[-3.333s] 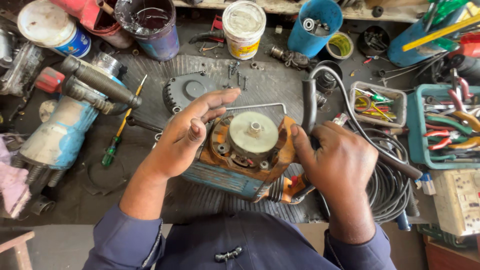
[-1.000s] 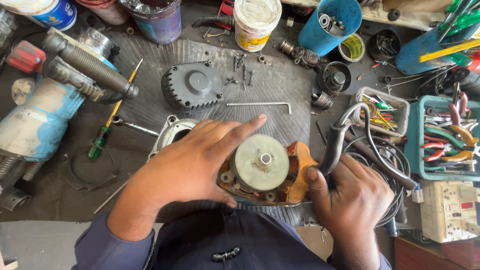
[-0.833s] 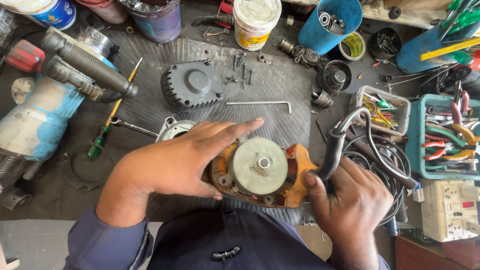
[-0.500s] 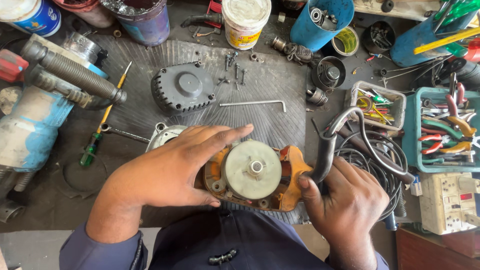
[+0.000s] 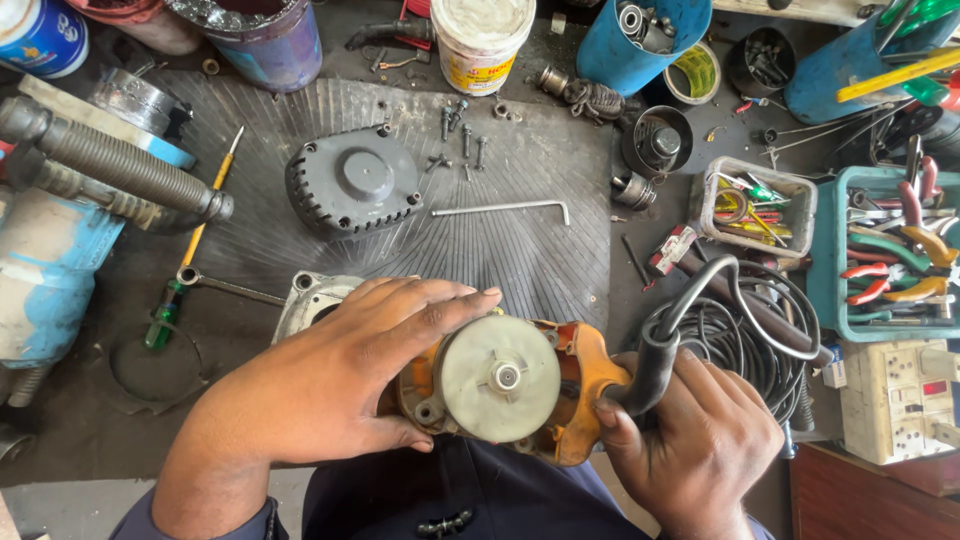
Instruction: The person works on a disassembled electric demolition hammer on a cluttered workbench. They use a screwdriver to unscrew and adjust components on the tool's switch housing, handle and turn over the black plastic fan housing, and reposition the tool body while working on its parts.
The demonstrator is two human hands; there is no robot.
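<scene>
Along the far edge of the bench point(image 5: 90, 440) stand a white tub with a yellow label point(image 5: 487, 40), a purple bucket point(image 5: 255, 38) to its left, a blue cup point(image 5: 640, 40) of small parts to its right, and a roll of yellow tape point(image 5: 697, 72) beside that. At far left a blue-and-white can point(image 5: 40, 35) is cut off by the frame.

Your left hand point(image 5: 340, 385) lies spread flat over the orange motor housing point(image 5: 540, 385) at the near centre, fingers reaching its grey round cap point(image 5: 497, 378). Your right hand point(image 5: 695, 450) is curled around the black cable point(image 5: 700, 300) where it meets the housing's right end.

The ribbed black mat point(image 5: 540, 260) beyond has open room around the grey cover point(image 5: 352, 180), loose screws point(image 5: 462, 135) and hex key point(image 5: 505, 208). To the right, coiled cable and tool trays point(image 5: 885, 250) crowd the edge. The housing's underside and the silver part point(image 5: 312, 300) under your wrist are mostly hidden.
</scene>
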